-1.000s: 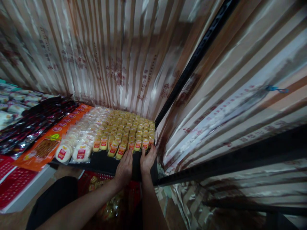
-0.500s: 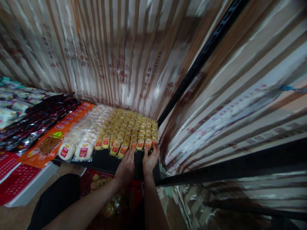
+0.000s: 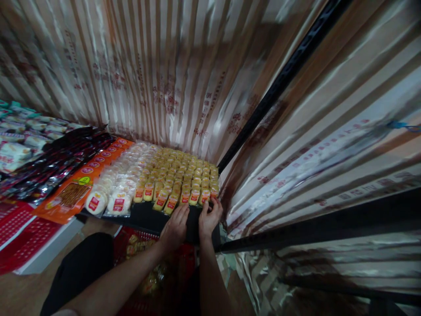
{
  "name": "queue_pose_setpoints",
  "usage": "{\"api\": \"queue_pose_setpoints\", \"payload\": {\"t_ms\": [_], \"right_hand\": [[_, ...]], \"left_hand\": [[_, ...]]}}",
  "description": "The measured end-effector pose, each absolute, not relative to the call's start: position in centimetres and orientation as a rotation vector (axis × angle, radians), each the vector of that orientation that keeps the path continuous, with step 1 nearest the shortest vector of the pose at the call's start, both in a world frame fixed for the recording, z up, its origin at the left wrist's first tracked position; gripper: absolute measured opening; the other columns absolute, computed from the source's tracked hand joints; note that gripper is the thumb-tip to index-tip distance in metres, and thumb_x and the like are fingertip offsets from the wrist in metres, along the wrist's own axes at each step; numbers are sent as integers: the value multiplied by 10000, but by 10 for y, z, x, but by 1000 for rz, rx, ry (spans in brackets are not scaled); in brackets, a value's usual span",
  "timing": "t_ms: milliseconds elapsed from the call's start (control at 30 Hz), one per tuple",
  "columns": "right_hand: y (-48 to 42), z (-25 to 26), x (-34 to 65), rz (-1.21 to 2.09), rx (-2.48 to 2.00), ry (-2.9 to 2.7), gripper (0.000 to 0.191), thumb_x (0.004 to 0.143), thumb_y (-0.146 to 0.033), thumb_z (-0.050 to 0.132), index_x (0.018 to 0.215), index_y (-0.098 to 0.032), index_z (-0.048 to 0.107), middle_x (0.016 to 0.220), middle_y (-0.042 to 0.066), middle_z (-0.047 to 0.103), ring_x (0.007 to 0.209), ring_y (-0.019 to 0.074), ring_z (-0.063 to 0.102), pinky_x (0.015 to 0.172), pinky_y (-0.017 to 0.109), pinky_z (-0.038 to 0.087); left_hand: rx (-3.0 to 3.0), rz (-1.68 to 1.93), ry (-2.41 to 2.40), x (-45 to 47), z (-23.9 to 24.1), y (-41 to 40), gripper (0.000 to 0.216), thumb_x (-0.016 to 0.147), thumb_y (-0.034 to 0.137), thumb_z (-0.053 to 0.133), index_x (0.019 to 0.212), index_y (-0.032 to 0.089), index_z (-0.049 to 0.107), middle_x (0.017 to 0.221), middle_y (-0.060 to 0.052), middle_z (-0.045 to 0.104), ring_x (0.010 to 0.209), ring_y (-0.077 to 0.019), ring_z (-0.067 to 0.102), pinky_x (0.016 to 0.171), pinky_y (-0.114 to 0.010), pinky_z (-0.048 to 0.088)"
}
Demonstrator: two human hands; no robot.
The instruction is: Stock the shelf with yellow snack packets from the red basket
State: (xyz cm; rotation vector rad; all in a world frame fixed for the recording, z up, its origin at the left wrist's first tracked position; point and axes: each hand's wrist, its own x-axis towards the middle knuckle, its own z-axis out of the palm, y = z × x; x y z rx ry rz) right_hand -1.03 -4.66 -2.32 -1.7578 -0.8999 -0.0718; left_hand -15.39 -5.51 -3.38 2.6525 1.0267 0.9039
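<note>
Rows of small yellow snack packets [image 3: 176, 173] with red and white labels lie close together on a black shelf [image 3: 144, 216]. At their front edge, my left hand [image 3: 176, 226] has its fingers stretched out and rests just below the labelled packets. My right hand [image 3: 209, 219] is at the front right corner, thumb and fingers apart, its fingertips touching the end packets [image 3: 214, 188]. Nothing is visibly lifted by either hand. Two front packets [image 3: 166, 202] stick out from their rows. My palms are turned from view.
Left of the yellow packets lie clear bags of round white crackers [image 3: 118, 204], an orange snack bag [image 3: 70, 195] and dark packages [image 3: 62, 162]. A red basket [image 3: 120, 245] with yellow packets sits below the shelf. A black metal post [image 3: 263, 98] rises beside striped sheeting [image 3: 184, 66].
The view has shifted slightly, so the shelf appears a little right and higher. My left fingers have drawn slightly back from the front packets; my right hand stays at the corner.
</note>
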Motion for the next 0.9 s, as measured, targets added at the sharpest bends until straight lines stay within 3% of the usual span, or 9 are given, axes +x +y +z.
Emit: {"api": "queue_pose_setpoints", "payload": {"t_ms": [200,367,500,733,900], "right_hand": [[-64,-6,-35,-22,-1670,-1063,383,891,-393,378,1073,-122,577,1056,156,592,988,209,557,796,345,487],[-77,-16,-84,297,-1694,-1214,378,866,-425,416,1022,-133,598,873,97,617,733,163,596,661,279,498],[-75,-18,-116,339,-1834,-1235,388,846,-427,432,1039,-123,577,900,99,618,620,147,583,635,282,481],[-63,-5,-134,248,-2080,-1222,354,830,-400,460,1099,-184,543,1023,74,642,807,194,617,671,281,439],[-63,-10,-133,243,-2071,-1244,320,827,-375,452,1064,-186,555,1014,65,623,715,162,599,641,270,432]], "left_hand": [[2546,1045,1039,-168,-27,-69,415,812,93,321,1140,99,575,1286,-157,512,1237,-237,424,1008,-443,434],[2173,1207,1533,-201,-24,-77,416,817,73,324,1173,125,533,1192,-135,536,1138,-224,479,968,-415,454],[2013,1224,1679,-228,-24,-59,374,847,134,358,1194,124,498,1158,-131,542,1092,-233,504,961,-433,451],[1938,977,1641,-237,-20,-33,385,828,177,442,1210,141,476,1130,-116,585,1088,-217,541,937,-372,465],[1912,899,1642,-237,-16,-34,391,835,196,454,1220,137,485,1104,-110,587,1043,-212,570,888,-345,483]]}}
